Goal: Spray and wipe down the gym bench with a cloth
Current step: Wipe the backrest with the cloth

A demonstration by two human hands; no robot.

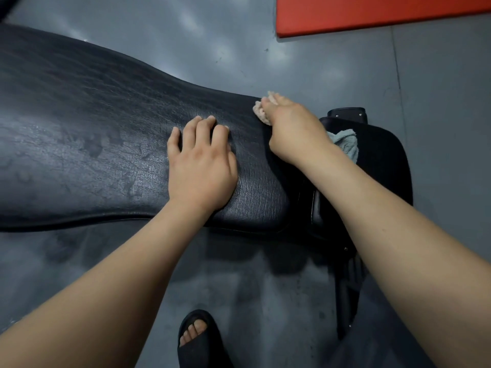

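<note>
Grey floor [438, 102]; red mat [372, 11] well beyond the right hand [289, 128]; grey-blue towel [345, 142] on the seat pad [380, 155], partly hidden behind the right wrist; foot in a black sandal [199, 341] below the forearms. Left hand [202, 166] rests loose-fingered, holding nothing, on the black bench pad [93, 123], with wet blotches to its left. Right hand grips a pale cloth [261, 112] bunched at the pad's far edge, just beyond the left fingertips.

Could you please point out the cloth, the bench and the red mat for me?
cloth [261, 115]: head view, on its pale bunched end.
bench [93, 123]: head view, on the wet top of the black pad.
red mat [372, 11]: head view, on its flat top.
</note>
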